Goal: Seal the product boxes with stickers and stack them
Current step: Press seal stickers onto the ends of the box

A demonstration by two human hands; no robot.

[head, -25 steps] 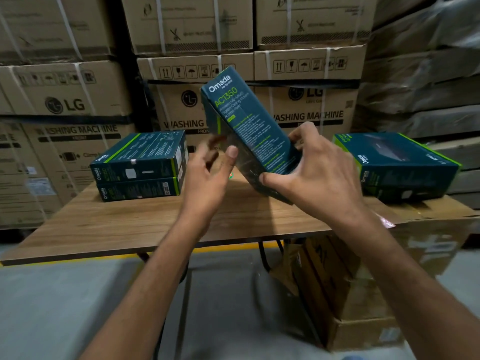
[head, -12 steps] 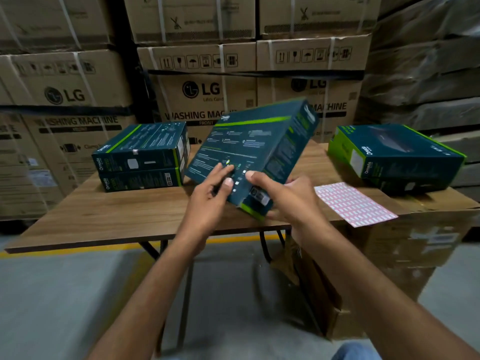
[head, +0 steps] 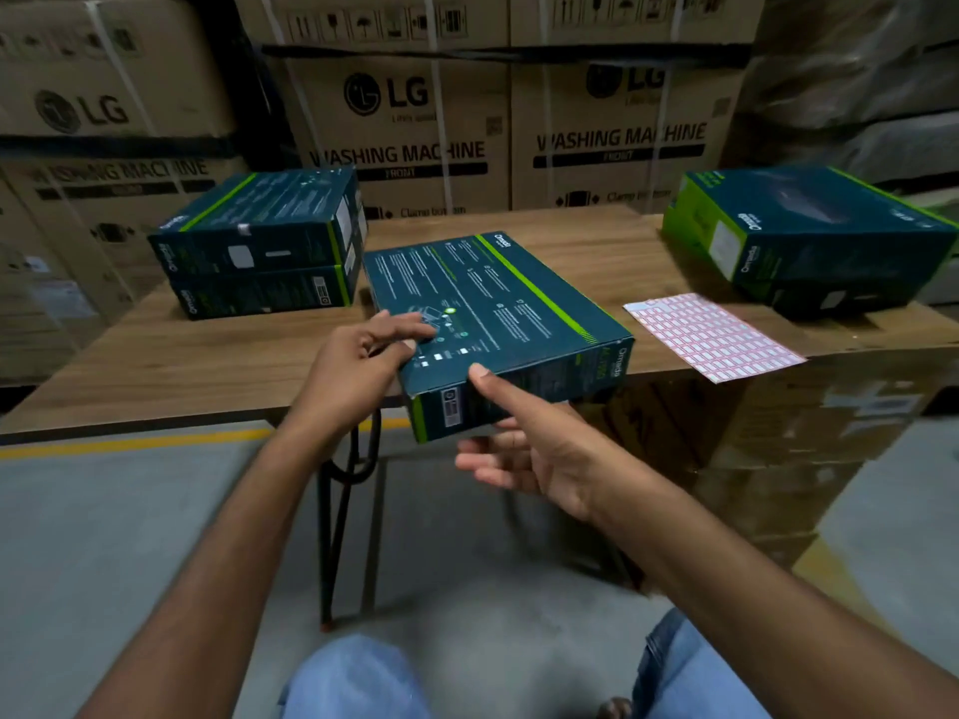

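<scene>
A dark teal product box [head: 493,298] with a green stripe lies flat on the wooden table [head: 181,355], its near end jutting over the front edge. My left hand [head: 358,365] rests on the box's near left corner, fingers stretched across the top. My right hand [head: 534,448] is at the near end face, thumb touching its upper edge and fingers loose underneath. A pink-and-white sticker sheet [head: 711,334] lies to the right of the box. Two matching boxes are stacked at the left [head: 259,241], and more stand stacked at the right [head: 809,236].
Large LG washing machine cartons [head: 405,121] form a wall behind the table. A glossy taped carton [head: 778,433] stands beside the table on the right, under the sticker sheet's edge and the right stack. Black table legs [head: 332,511] and grey floor lie below.
The box was held upright in the air, then tipped over and lowered. Now it lies flat on the table and both hands have loosened their hold. The sticker sheet has come into sight.
</scene>
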